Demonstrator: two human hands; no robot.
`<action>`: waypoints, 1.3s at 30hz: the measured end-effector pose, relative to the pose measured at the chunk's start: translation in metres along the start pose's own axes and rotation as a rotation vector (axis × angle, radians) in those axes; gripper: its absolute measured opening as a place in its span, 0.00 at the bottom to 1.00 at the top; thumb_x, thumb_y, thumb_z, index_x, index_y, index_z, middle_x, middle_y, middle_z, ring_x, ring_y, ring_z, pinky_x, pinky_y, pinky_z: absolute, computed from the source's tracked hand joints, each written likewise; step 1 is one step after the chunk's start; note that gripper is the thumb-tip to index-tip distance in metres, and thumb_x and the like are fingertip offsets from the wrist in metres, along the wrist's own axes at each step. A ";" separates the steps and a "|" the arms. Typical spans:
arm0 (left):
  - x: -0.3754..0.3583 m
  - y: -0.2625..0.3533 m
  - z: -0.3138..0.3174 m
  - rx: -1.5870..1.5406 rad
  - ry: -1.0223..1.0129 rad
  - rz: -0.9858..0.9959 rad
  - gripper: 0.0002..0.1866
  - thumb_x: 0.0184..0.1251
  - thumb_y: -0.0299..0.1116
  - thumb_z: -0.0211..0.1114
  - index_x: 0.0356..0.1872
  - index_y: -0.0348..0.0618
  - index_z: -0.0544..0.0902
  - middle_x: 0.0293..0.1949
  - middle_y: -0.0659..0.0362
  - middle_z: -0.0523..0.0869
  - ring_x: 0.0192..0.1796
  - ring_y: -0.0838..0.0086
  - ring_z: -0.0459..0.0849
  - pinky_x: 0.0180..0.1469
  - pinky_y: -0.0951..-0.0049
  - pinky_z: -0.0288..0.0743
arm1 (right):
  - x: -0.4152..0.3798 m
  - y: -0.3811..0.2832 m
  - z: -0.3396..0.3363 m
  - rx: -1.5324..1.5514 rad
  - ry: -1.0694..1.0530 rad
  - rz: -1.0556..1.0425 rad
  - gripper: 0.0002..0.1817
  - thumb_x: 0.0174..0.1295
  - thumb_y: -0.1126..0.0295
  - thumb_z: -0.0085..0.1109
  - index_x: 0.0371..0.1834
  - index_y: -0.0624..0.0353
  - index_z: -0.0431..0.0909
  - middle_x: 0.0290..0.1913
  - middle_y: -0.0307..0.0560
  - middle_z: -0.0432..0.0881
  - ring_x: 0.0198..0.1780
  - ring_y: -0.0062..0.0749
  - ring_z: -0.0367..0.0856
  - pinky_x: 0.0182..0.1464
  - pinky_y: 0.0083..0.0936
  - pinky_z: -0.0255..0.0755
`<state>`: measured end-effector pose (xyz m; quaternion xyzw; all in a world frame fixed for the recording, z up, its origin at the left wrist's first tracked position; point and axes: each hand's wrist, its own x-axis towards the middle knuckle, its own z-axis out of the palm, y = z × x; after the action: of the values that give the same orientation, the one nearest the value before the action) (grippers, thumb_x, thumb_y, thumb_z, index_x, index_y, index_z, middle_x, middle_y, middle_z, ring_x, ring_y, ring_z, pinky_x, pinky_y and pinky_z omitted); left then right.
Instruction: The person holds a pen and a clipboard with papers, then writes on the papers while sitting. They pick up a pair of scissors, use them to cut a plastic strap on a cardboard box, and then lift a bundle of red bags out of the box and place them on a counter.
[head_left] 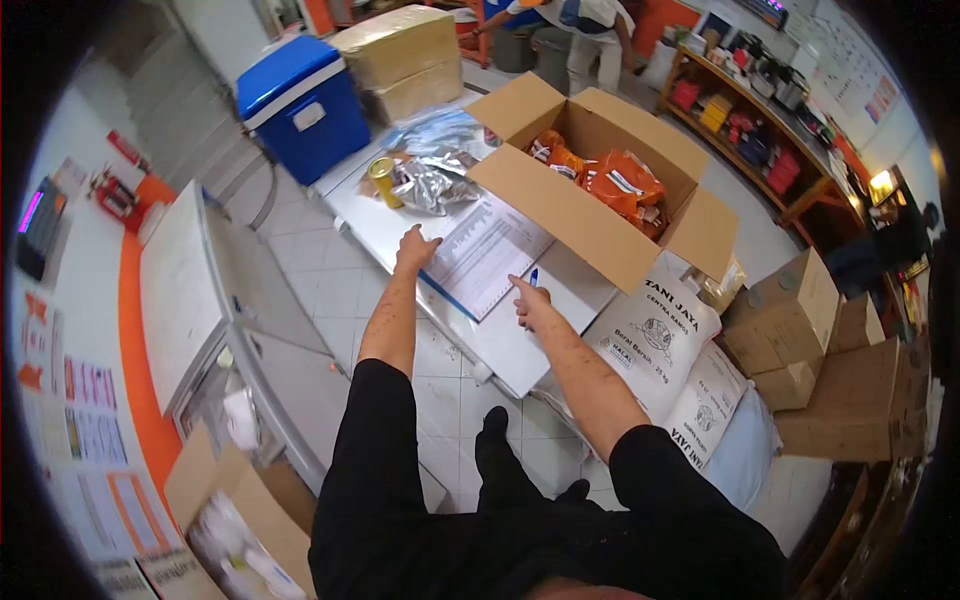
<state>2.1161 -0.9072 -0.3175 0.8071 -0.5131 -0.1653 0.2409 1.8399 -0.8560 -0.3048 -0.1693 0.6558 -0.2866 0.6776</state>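
Observation:
A printed form (pixel 488 250) on a blue-edged board lies on the white table (pixel 530 350). At the form's left edge is my left hand (pixel 416 246), its fingers apart and nothing seen in it. My right hand (pixel 532 304) is at the form's lower right corner, closed around a blue pen (pixel 534 277), with the index finger pointing at the paper. Beyond the form lie silver foil pouches (pixel 435 187) and a yellow can (pixel 384 183). To the right of the form stands an open cardboard box (pixel 570 217) with orange bags (pixel 620 183) inside.
A blue cooler (pixel 305 110) and a wrapped stack (pixel 405 65) stand at the table's far end. White sacks (pixel 655 335) and brown boxes (pixel 785 320) are at the right. Left is a white freezer (pixel 185 270). Another person (pixel 590 35) is at the back.

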 end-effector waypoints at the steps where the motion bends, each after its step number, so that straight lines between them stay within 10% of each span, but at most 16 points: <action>1: 0.019 -0.007 0.006 -0.009 -0.029 0.014 0.39 0.49 0.50 0.72 0.59 0.35 0.72 0.55 0.40 0.77 0.60 0.52 0.75 0.61 0.61 0.69 | 0.005 -0.001 0.012 0.012 0.030 0.006 0.22 0.46 0.56 0.74 0.29 0.58 0.72 0.17 0.38 0.68 0.11 0.19 0.56 0.12 0.25 0.47; 4: 0.044 -0.014 0.018 0.011 -0.300 0.015 0.42 0.46 0.51 0.73 0.59 0.30 0.71 0.56 0.40 0.77 0.59 0.53 0.77 0.60 0.61 0.71 | 0.025 0.007 0.042 -0.007 0.301 -0.022 0.24 0.44 0.60 0.76 0.34 0.65 0.75 0.32 0.52 0.80 0.22 0.34 0.77 0.24 0.31 0.73; 7: 0.055 0.006 0.005 0.175 -0.615 -0.054 0.41 0.36 0.51 0.78 0.48 0.26 0.78 0.47 0.40 0.83 0.50 0.55 0.83 0.51 0.64 0.77 | 0.037 0.016 0.055 -0.075 0.429 -0.143 0.29 0.42 0.59 0.77 0.41 0.69 0.76 0.39 0.56 0.82 0.33 0.42 0.82 0.35 0.37 0.76; 8: 0.059 0.004 0.015 0.268 -0.526 0.016 0.39 0.32 0.50 0.80 0.41 0.26 0.80 0.41 0.42 0.85 0.45 0.55 0.85 0.46 0.64 0.79 | 0.029 0.010 0.058 -0.091 0.490 -0.045 0.32 0.41 0.64 0.76 0.47 0.74 0.75 0.46 0.58 0.82 0.50 0.49 0.81 0.53 0.33 0.74; 17: 0.038 -0.005 0.021 0.126 -0.710 0.056 0.36 0.30 0.47 0.80 0.41 0.28 0.83 0.42 0.41 0.85 0.41 0.56 0.86 0.44 0.63 0.79 | 0.055 0.044 0.035 -0.039 0.265 -0.088 0.27 0.37 0.73 0.74 0.41 0.77 0.76 0.41 0.59 0.82 0.37 0.43 0.82 0.39 0.32 0.75; 22: -0.065 -0.016 0.024 -0.031 -0.488 0.029 0.48 0.31 0.45 0.81 0.54 0.27 0.68 0.39 0.43 0.85 0.46 0.53 0.84 0.50 0.63 0.78 | 0.006 0.068 -0.029 -0.003 0.213 -0.132 0.20 0.41 0.71 0.71 0.38 0.70 0.78 0.29 0.48 0.80 0.25 0.31 0.76 0.24 0.29 0.69; 27: -0.170 -0.025 0.025 -0.268 -0.263 -0.066 0.38 0.35 0.49 0.81 0.43 0.29 0.75 0.39 0.45 0.82 0.45 0.57 0.81 0.46 0.67 0.75 | -0.061 0.079 -0.105 -0.139 -0.066 0.017 0.16 0.47 0.65 0.69 0.34 0.65 0.78 0.21 0.39 0.76 0.15 0.19 0.65 0.14 0.21 0.52; 30: -0.228 -0.046 0.046 -0.605 -0.829 -0.330 0.39 0.46 0.41 0.76 0.57 0.29 0.70 0.46 0.51 0.80 0.44 0.65 0.79 0.43 0.69 0.73 | -0.091 0.102 -0.137 -0.097 -0.102 0.045 0.20 0.46 0.65 0.70 0.39 0.66 0.78 0.24 0.43 0.78 0.17 0.24 0.70 0.17 0.22 0.57; 32: -0.258 -0.024 0.017 -0.829 -0.806 -0.604 0.37 0.52 0.36 0.71 0.62 0.32 0.66 0.50 0.50 0.79 0.47 0.63 0.80 0.48 0.69 0.74 | -0.107 0.127 -0.159 -0.071 -0.104 0.071 0.24 0.46 0.65 0.71 0.44 0.67 0.77 0.30 0.46 0.80 0.24 0.30 0.76 0.23 0.24 0.65; 36: -0.279 -0.029 0.051 -0.822 -1.229 -0.717 0.36 0.54 0.30 0.69 0.65 0.34 0.63 0.57 0.47 0.76 0.57 0.56 0.77 0.60 0.58 0.71 | -0.118 0.189 -0.201 -0.079 -0.089 -0.013 0.29 0.44 0.65 0.72 0.51 0.64 0.76 0.40 0.48 0.81 0.43 0.33 0.79 0.38 0.29 0.73; 39: -0.315 0.019 0.059 -0.772 -1.393 -0.438 0.36 0.56 0.27 0.67 0.66 0.33 0.62 0.59 0.48 0.74 0.61 0.57 0.74 0.64 0.58 0.68 | -0.134 0.216 -0.246 -0.059 -0.059 -0.061 0.30 0.43 0.65 0.72 0.52 0.63 0.77 0.43 0.48 0.82 0.46 0.33 0.79 0.42 0.29 0.73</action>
<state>1.9395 -0.6407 -0.3492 0.4618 -0.2830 -0.8358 0.0902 1.6361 -0.5703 -0.3501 -0.2175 0.6381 -0.2824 0.6824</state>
